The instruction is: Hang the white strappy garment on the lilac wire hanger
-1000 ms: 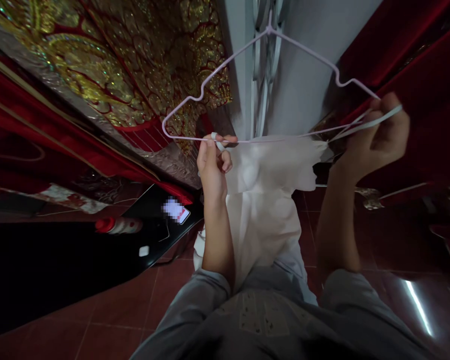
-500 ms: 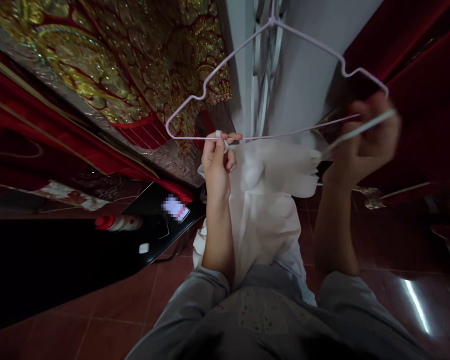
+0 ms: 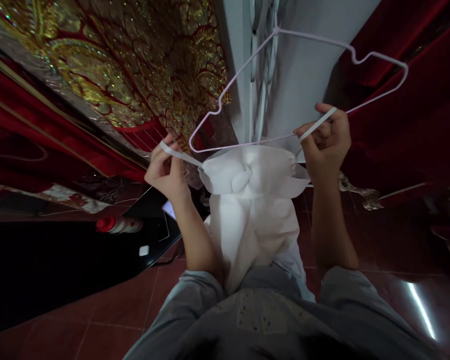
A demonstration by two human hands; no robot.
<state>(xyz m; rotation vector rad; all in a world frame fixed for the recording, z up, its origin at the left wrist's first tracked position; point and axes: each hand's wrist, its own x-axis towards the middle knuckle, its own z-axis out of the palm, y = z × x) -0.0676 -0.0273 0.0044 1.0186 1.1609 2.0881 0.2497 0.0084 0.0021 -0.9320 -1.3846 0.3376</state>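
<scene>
A white dress (image 3: 243, 210) hangs in front of my body, with gathered, ruffled fabric along its top. My left hand (image 3: 168, 170) pulls one white shoulder strap (image 3: 189, 158) out to the left, the strap looped over its fingers. Over the fingers of my right hand (image 3: 329, 145) runs the other strap (image 3: 318, 123). A pale pink clothes hanger (image 3: 243, 64) hangs tilted above the dress. Its bottom bar crosses just over the dress's top edge and passes at my right hand's fingers; contact there I cannot tell. Both hanger ends show bare of straps.
Gold-and-red sequined garments (image 3: 135, 60) hang at the left, dark red cloth (image 3: 408, 120) at the right. On the black table (image 3: 60, 270) are a red-capped bottle (image 3: 116, 224), a small white case (image 3: 144, 250) and a phone (image 3: 168, 210). Red tiles (image 3: 108, 335) cover the floor.
My left hand has left the hanger's bottom bar and moved left, now holding a strap. My right hand has come inward and off the hanger's right end. The hanger has shifted right.
</scene>
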